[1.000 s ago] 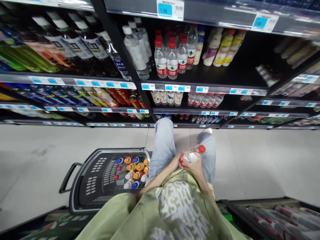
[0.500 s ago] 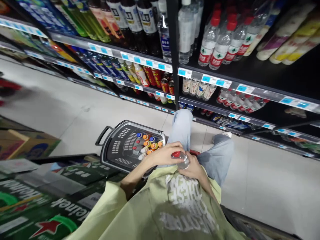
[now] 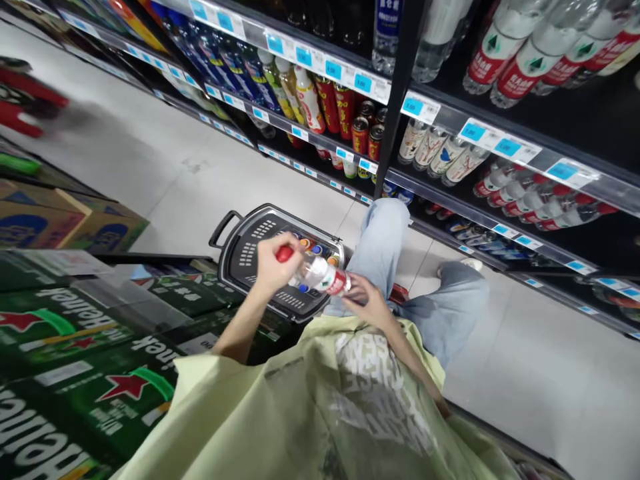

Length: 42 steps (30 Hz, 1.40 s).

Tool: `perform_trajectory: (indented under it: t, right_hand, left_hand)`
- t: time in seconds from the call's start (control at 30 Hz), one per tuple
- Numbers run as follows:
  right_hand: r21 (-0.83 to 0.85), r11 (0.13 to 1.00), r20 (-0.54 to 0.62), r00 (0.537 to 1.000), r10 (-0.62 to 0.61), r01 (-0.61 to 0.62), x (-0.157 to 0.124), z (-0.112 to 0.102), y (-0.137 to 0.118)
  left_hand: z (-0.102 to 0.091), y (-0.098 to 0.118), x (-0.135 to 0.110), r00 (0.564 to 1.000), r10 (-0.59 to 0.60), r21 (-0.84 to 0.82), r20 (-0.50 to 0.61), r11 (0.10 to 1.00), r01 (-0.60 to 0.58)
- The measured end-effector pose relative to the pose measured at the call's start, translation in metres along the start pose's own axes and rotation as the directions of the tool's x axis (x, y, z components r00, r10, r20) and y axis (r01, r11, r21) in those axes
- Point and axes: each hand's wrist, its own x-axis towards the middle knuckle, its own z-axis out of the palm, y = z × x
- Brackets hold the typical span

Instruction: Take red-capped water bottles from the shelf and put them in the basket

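Observation:
A clear water bottle with a red-and-white label and a red cap lies tilted between my hands, in front of my lap. My left hand is closed round its neck end, just below the cap. At the base end, my right hand has its fingers curled against the bottle. Below and beyond my left hand stands a dark shopping basket with slotted sides. Several bottles with orange and blue caps are inside it, partly hidden by my hand and the bottle.
Drink shelves with price tags run across the front. Bottles with red labels stand at upper right. Stacked green beer cartons are close on my left, with cardboard boxes behind them. A blurred red object is at far left.
The bottle has moved left and forward from my lap towards the basket, with its label now showing. My left hand has shifted to its neck end. The view has tilted downward and left.

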Motion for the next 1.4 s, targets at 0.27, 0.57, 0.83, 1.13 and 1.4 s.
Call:
perform_trajectory:
  t: [0.27,0.57,0.83,1.13,1.4]
  right_hand:
    - [0.159,0.985,-0.034,0.997,0.066,-0.059,-0.003,-0.001,0.015]
    - [0.147,0.98,-0.041,0.989,0.14,-0.133,-0.002,-0.001,0.01]
    - [0.108,0.973,-0.03,0.977,0.21,-0.206,0.001,-0.002,0.001]
    - [0.063,0.961,0.002,0.963,0.269,-0.269,0.005,-0.004,-0.004]
    - [0.069,0.954,0.013,0.956,0.292,-0.292,0.007,-0.004,-0.006]
  left_hand:
    - [-0.026,-0.078,0.05,0.942,-0.148,0.413,-0.3,0.87,0.269]
    - [-0.004,-0.212,0.086,0.908,-0.386,0.512,-0.161,0.754,0.411]
    - [0.045,-0.27,0.075,0.823,-0.567,0.484,-0.044,0.708,0.514]
    - [0.053,-0.272,0.075,0.777,-0.614,0.347,-0.141,0.704,0.62]
    - [0.037,-0.264,0.077,0.733,-0.661,0.393,-0.16,0.639,0.662]
